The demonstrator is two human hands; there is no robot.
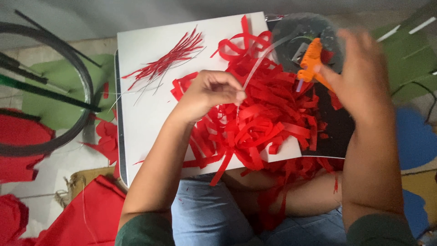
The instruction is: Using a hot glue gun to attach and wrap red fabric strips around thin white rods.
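Red paper strips [266, 120] lie in one big curly heap on a white board [145, 50] that rests across the person's lap. Too many strips to count. A second, smaller bunch of thin red slivers [170, 57] lies apart from the heap, near the far left corner of the board, all pointing about the same way.

One left hand [211, 93] sits over the heap. Its fingers are curled in and the fingertips pinch one thin pale strip [259, 64], maybe clear plastic or a stick of glue, which bends up and away toward the other hand.

One right hand [359, 75] is blurry. It is wrapped around one orange tool [312, 59], which looks like a small glue gun, but the blur makes that hard to be sure of. The tool is up above a dark sheet [334, 136] just beside the board.

On the floor at the left there are green paper sheets [43, 107], red paper pieces [18, 146] and one dark ring [68, 123] of wire. Blue paper [416, 139] lies at the right.
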